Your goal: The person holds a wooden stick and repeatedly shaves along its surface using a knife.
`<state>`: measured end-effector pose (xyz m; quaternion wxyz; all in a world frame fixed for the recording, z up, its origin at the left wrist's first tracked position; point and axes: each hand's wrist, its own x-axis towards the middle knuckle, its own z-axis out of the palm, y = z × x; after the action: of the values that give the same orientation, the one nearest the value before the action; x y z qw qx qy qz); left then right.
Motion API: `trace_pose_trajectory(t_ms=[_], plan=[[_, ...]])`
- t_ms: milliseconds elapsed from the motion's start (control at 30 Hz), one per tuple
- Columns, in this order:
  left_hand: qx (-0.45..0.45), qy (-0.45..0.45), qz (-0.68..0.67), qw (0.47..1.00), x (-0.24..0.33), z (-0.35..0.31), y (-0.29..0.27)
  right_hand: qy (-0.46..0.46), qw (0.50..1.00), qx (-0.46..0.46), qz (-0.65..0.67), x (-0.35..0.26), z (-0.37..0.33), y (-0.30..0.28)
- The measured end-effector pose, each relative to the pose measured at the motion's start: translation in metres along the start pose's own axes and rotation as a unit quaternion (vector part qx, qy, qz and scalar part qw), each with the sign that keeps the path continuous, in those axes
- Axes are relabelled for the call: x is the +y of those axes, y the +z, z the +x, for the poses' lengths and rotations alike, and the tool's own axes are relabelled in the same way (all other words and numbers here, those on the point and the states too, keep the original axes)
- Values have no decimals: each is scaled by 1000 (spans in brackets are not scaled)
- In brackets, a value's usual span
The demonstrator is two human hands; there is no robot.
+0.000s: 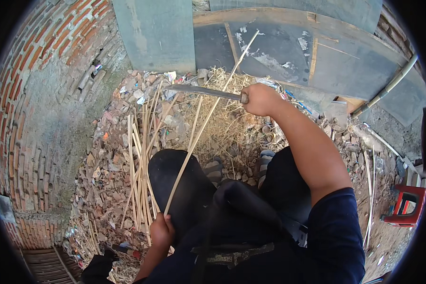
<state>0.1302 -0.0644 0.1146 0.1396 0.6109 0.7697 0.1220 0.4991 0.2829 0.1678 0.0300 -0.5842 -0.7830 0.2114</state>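
My left hand (162, 230) is closed on the near end of a long, pale bamboo strip (192, 147). The strip slants up and away over my left knee, its far end near the grey panels. My right hand (264, 100) grips the handle of a machete (201, 91), whose dark blade points left. Blade and strip cross near the handle; whether they touch I cannot tell. Beside my left knee lies a loose bundle of bamboo strips (139, 175). Thin shavings (222, 125) are heaped on the ground beyond my feet.
Rubble (104, 175) covers the ground on the left, up to a brick wall (38, 118). Grey panels (156, 35) stand at the back. A red plastic stool (404, 206) and more thin strips (369, 199) are on the right. A pole (386, 90) leans at the back right.
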Motion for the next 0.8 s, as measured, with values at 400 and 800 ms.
trace_pose_trajectory(t_ms=[400,800], plan=[[-1,7,-2,1000,-13,0,5,43,995,61,65,31,15,3],[-1,22,-41,999,-11,3,5,6,996,5,84,7,7,6]])
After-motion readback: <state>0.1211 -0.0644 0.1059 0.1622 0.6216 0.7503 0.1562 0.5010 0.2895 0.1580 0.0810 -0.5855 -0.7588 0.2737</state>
